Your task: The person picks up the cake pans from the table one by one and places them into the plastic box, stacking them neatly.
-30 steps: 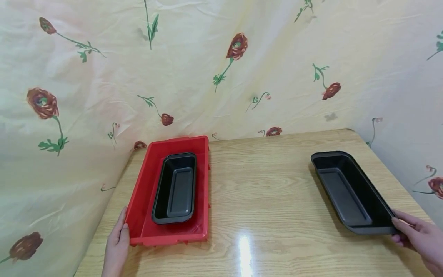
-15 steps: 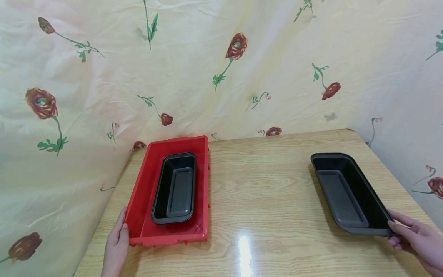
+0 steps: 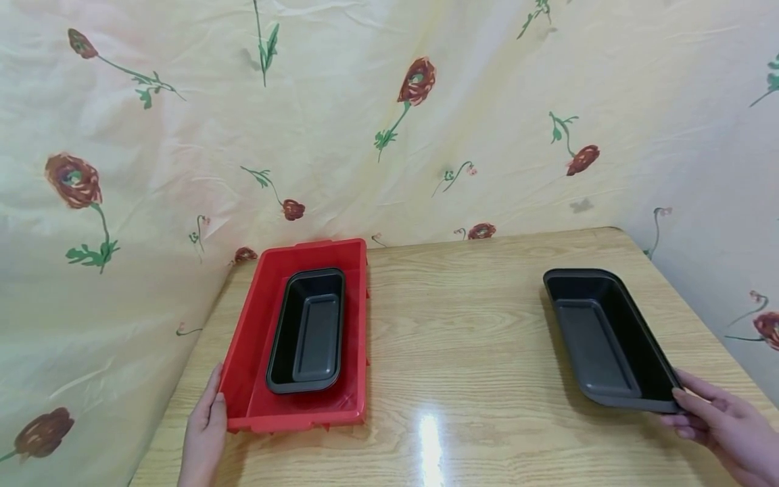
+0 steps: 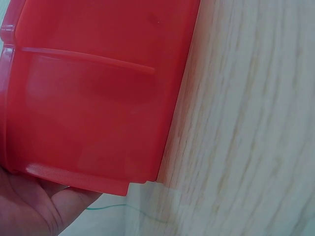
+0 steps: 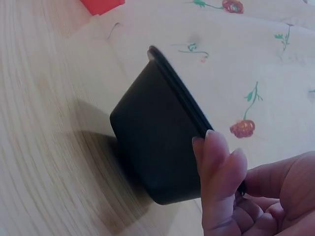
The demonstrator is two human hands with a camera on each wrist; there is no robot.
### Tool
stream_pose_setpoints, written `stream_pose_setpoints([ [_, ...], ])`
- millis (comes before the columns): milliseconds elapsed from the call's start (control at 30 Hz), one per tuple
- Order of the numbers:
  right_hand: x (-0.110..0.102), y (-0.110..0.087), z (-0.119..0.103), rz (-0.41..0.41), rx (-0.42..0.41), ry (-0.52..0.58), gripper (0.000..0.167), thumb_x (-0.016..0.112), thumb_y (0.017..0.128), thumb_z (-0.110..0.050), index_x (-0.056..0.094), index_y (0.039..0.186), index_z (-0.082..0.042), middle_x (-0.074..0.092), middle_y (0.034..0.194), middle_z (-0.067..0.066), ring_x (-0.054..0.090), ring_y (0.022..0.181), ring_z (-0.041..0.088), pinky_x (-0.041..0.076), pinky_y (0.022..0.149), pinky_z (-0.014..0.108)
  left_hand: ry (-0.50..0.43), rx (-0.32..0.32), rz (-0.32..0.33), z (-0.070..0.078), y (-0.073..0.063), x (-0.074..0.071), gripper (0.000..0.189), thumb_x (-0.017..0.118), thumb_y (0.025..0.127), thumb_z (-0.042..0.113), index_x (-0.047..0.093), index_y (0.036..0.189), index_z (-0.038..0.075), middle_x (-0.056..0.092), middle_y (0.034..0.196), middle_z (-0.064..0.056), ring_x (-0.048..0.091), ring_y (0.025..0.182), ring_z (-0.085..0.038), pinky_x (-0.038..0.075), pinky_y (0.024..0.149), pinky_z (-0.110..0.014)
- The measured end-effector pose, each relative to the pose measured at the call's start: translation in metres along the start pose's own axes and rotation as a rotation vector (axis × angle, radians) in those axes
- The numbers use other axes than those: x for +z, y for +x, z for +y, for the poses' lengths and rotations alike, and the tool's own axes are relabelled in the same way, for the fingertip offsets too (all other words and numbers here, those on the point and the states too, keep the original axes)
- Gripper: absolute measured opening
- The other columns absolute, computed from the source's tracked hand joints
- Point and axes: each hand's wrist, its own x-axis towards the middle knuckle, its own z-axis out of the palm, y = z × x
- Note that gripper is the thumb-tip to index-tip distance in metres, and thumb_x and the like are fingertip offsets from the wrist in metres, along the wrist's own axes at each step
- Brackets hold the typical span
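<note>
My right hand (image 3: 724, 426) grips the near right corner of a black loaf pan (image 3: 633, 345), thumb over the rim and fingers beneath. In the right wrist view the pan (image 5: 152, 128) tilts, its near end raised and a shadow under it on the wood. At the left, my left hand (image 3: 203, 429) holds the near left corner of a red plastic tray (image 3: 249, 399). The left wrist view has the tray's outer wall (image 4: 93, 113) in front of the left hand (image 4: 34, 201), with some fingers hidden behind the rim. Inside the tray sits another black loaf pan (image 3: 316, 338).
Both pans and the tray are over a light wood-grain table (image 3: 450, 338). Between tray and held pan lies a wide stretch of bare tabletop. Floral cloth (image 3: 341, 122) rises behind the table and along both sides.
My right hand has drawn the loaf pan a little to the left, turning it slightly more upright in the head view. The left hand, tray and inner pan stay where they were.
</note>
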Motion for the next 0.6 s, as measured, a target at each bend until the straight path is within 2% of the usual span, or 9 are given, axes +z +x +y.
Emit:
stream_pose_setpoints([
  [400,0.016,-0.002,0.004,-0.04,-0.083,-0.021,0.047,0.042,0.105,-0.016,0.061,0.093,-0.058,0.069,0.088,-0.014,0.071,0.075,0.018,0.057,0.06,0.03,0.013,0.018,-0.006,0.001,0.0,-0.002,0.052,0.023,0.107,0.028,0.007,0.157,0.035,0.016,0.162,-0.006,0.028,0.141,-0.036,0.043,0.097,-0.044],
  [600,0.027,-0.008,0.001,-0.089,-0.146,-0.003,0.05,0.039,0.106,-0.011,0.064,0.101,-0.054,0.071,0.089,-0.008,0.071,0.075,0.016,0.056,0.059,0.028,0.015,0.023,-0.003,0.001,0.0,-0.001,0.052,0.022,0.107,0.028,0.008,0.156,0.036,0.016,0.162,-0.006,0.028,0.141,-0.036,0.042,0.098,-0.044],
])
